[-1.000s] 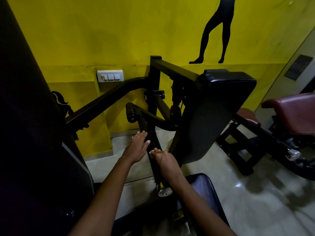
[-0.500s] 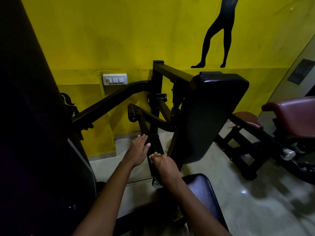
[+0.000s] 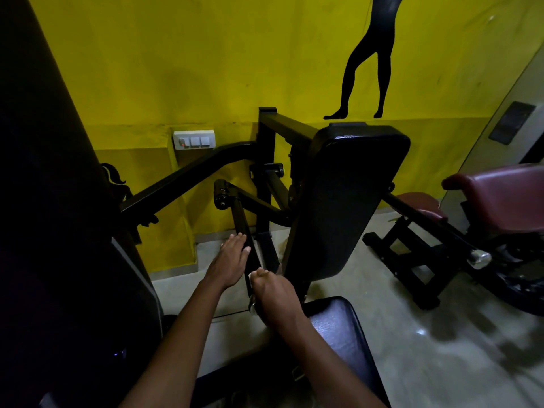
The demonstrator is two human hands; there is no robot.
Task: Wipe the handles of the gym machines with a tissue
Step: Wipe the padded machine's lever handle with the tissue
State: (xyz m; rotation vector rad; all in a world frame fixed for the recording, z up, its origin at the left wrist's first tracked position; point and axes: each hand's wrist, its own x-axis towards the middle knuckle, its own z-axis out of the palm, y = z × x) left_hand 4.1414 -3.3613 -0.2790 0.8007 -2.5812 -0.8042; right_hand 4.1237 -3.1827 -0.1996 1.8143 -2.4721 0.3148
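Observation:
A black machine handle bar (image 3: 242, 228) slopes down from a round pivot toward me, ending in a chrome cap. My right hand (image 3: 275, 293) grips the lower end of this bar, fingers curled round it, with a small bit of white tissue (image 3: 252, 275) showing at the thumb. My left hand (image 3: 231, 259) lies higher on the same bar with fingers straight, resting against its left side.
A black back pad (image 3: 344, 201) stands upright just right of the bar, and a black seat (image 3: 347, 334) lies under my right forearm. A maroon padded machine (image 3: 500, 189) is at the right. A switch plate (image 3: 194, 140) sits on the yellow wall. A dark column fills the left.
My right hand has slid down the bar toward its chrome end, now covering the cap. My left hand stays on the bar. The camera has shifted slightly.

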